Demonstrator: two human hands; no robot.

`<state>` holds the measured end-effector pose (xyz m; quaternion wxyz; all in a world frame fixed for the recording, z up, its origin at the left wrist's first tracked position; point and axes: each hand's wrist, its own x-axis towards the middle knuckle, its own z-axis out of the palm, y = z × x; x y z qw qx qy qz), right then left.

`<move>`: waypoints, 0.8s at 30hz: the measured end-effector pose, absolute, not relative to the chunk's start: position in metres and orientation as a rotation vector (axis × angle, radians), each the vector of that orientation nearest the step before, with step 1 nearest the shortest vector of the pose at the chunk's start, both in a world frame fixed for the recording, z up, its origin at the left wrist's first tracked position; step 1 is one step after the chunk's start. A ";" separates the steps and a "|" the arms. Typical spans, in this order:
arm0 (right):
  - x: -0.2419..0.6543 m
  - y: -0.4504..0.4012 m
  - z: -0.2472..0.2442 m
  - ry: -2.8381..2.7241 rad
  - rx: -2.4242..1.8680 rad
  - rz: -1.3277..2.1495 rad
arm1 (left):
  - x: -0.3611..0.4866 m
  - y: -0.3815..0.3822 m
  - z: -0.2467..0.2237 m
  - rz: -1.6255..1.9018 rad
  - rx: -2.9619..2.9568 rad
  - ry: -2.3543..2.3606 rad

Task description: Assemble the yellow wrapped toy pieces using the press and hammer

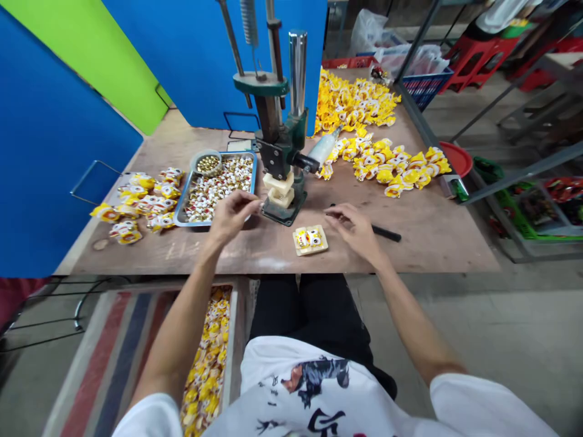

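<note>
The left hand (pixel 230 217), finger and thumb nearly together, is by the right end of a metal tray (pixel 194 224); the right hand (pixel 355 232) curls over a black rod (pixel 387 233). Whether the hands grip anything, I cannot tell. Between them, a yellow-and-white toy piece (pixel 310 237) lies in a pale mould (pixel 312 251) on the surface (pixel 255 258), nearer than the green press (pixel 296 136)

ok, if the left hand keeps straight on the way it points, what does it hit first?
Looks like the press, at its base plate or lower cream block. How far the left hand is from it in depth is unclear.
</note>
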<state>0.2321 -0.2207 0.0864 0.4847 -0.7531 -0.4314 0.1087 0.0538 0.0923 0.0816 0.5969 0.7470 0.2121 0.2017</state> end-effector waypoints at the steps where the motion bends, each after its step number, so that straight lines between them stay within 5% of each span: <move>1: 0.229 -0.213 0.092 -1.076 -1.807 0.276 | 0.057 0.065 0.084 0.456 1.587 0.503; 7: 0.216 -0.179 0.091 -1.185 -1.766 0.383 | 0.078 -0.032 0.073 0.320 0.988 0.648; 18: 0.227 -0.178 0.066 -1.141 -1.754 0.602 | 0.078 -0.050 0.043 0.352 0.934 0.894; 24: 0.254 -0.173 0.067 -1.127 -1.630 0.991 | 0.081 -0.018 0.048 -0.032 1.126 0.691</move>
